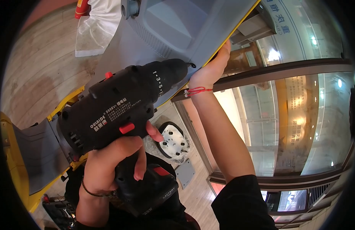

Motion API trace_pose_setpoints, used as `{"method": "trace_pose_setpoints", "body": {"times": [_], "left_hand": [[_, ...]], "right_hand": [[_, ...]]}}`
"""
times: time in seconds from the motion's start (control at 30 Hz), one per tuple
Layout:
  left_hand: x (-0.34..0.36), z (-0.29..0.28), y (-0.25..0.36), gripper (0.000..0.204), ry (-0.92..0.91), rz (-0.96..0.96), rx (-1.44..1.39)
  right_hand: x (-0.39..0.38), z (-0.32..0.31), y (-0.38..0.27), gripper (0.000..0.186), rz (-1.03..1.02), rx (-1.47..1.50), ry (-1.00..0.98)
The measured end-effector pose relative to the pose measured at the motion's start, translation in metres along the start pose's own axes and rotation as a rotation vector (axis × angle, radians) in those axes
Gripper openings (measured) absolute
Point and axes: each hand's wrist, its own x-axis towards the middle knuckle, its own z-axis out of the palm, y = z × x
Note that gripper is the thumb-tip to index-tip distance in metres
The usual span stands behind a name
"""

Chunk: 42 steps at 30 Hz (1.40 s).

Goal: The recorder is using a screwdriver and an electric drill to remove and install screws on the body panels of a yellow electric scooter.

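A black cordless drill (112,103) with red switches and a battery base spans the middle of the view, its nose pointing up and right. My left hand (112,157) is wrapped round its handle, with the index finger showing near the trigger. The drill's tip reaches the lower edge of a large grey plastic body (162,23) with yellow trim. Just right of that tip, my right hand (210,71), with a red string at the wrist, lies against the trimmed edge. Its fingers run behind the edge and are mostly hidden, so their grip cannot be made out.
On the floor below lie a black-rimmed round white part (172,140) in clear wrap and a flat grey plate (186,172). An open tool case (58,211) is at lower left. White sheeting (97,30) and a red cylinder (81,8) are at upper left. Framed glass (258,122) fills the right.
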Motion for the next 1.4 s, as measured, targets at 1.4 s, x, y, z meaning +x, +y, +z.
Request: {"method": "trace_pose_setpoints", "body": {"times": [1.4], "left_hand": [[-0.029,-0.128,-0.036,0.029,-0.065,-0.222,-0.055]], "right_hand": [[-0.014,-0.014,-0.125,0.017,-1.037,-1.527,-1.146]]}}
